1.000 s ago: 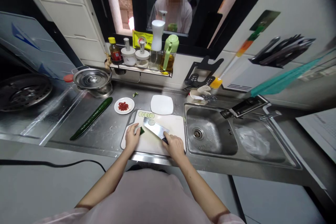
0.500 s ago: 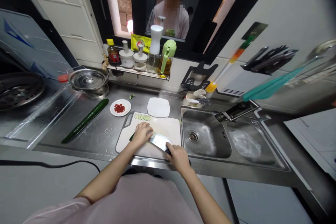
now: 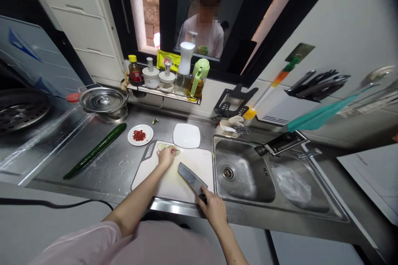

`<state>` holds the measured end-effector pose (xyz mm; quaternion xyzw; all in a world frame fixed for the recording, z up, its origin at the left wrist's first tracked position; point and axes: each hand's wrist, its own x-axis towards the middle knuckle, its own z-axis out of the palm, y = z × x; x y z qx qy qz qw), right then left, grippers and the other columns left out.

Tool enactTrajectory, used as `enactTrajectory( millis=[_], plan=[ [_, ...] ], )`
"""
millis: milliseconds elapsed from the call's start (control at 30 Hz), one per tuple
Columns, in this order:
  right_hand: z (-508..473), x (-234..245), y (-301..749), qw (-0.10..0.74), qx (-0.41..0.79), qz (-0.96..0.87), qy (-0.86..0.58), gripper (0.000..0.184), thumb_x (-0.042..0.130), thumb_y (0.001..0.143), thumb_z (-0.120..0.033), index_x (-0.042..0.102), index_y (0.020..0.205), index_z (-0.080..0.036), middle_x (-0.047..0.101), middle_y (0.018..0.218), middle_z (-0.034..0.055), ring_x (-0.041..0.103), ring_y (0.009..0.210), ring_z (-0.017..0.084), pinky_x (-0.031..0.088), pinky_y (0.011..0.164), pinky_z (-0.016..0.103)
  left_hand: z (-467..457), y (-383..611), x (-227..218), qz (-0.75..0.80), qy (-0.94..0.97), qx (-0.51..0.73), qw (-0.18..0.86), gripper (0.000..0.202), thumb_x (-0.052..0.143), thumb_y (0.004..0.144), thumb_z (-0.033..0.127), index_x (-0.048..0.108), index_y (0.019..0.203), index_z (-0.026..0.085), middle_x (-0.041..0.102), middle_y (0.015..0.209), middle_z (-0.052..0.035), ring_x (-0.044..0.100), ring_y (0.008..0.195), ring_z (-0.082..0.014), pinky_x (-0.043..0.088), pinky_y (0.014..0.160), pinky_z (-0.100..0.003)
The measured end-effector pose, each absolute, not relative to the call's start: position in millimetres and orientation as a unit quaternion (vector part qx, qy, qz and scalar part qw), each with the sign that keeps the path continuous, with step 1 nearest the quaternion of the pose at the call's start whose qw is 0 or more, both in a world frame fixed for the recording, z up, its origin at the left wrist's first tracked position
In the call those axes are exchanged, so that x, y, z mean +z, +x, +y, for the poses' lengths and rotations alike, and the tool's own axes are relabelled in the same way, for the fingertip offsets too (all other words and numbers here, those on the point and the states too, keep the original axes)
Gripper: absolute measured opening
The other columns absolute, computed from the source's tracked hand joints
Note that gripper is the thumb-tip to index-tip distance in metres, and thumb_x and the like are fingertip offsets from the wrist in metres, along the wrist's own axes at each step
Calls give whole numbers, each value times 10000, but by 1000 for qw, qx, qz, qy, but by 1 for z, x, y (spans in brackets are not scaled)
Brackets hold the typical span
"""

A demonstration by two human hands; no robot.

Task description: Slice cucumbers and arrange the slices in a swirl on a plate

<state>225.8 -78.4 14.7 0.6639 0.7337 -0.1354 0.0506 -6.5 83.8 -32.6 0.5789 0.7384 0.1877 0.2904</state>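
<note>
My right hand (image 3: 214, 208) is wrapped round the black handle of a kitchen knife (image 3: 192, 179), whose broad blade is over the white cutting board (image 3: 186, 186). At the board's upper left, my left hand (image 3: 167, 156) is closed, its fingertips on a pale cucumber slice (image 3: 177, 152) at the right end of a short row. Other cucumber slices (image 3: 161, 146) lie just beyond the fingers, partly covered by them. The palm side of this hand is hidden. A long whole cucumber (image 3: 96, 151) rests on the steel counter to the left.
Behind the board stand a white plate of chopped red pieces (image 3: 139, 135) and a bare white square plate (image 3: 186, 135). Green scraps (image 3: 154, 121) lie nearby. The sink (image 3: 244, 169) is on the right, a lidded steel pot (image 3: 104, 103) at back left, and a condiment shelf (image 3: 164, 92) above.
My left hand has moved away from the blade, up to the row of slices. The knife has shifted slightly right and nearer me. The green cucumber piece by my left hand no longer shows.
</note>
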Motion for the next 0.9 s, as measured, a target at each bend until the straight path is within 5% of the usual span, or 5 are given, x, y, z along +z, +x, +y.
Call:
enactTrajectory(
  millis=[467,900],
  plan=[
    [-72,6,225,37,-179,709,681,398,479,897,-346,551,1271,-233,712,1042,74,662,926,206,408,768,253,109,-8,-55,706,644,182,234,188,517,817,200,658,940,222,708,913,-55,576,980,-242,291,885,-392],
    [-69,9,219,9,-190,705,684,360,435,903,-336,576,1218,-235,727,979,64,675,877,197,390,700,241,106,-9,-48,734,617,207,193,188,533,835,319,700,828,233,673,946,-72,544,971,-256,322,880,-407]
  ],
)
